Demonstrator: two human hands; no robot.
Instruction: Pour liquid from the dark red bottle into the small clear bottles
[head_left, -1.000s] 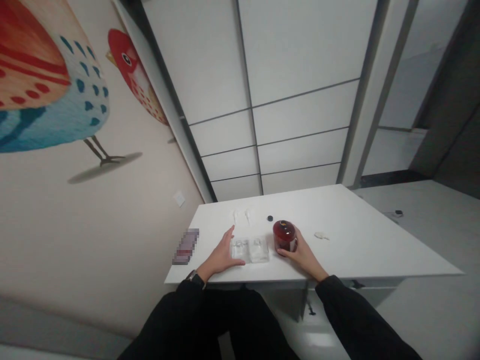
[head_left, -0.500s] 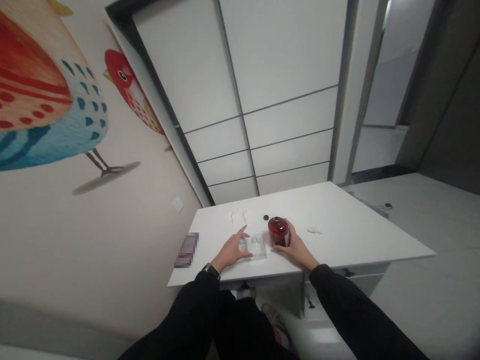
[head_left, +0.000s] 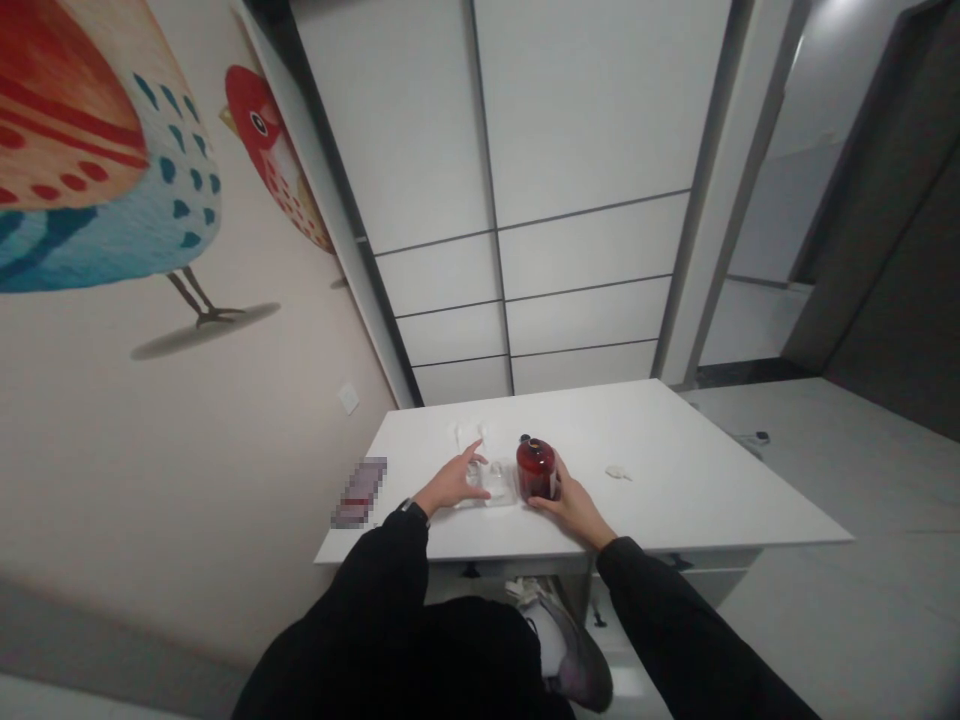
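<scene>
- Right hand wraps the side of a dark red jar, fingers curled round its right flank; the jar stands upright on the white table, near the front edge.
- Left hand lies flat, fingers spread, on a clear plastic tray touching the jar's left side; it presses rather than grips.
- Small black cap just behind the jar, apart from it; whether the jar's mouth is open I cannot tell.
- Judgement: early stage. Nothing visibly moved from jar to tray.
- Small white scrap lies well to the right, untouched.
</scene>
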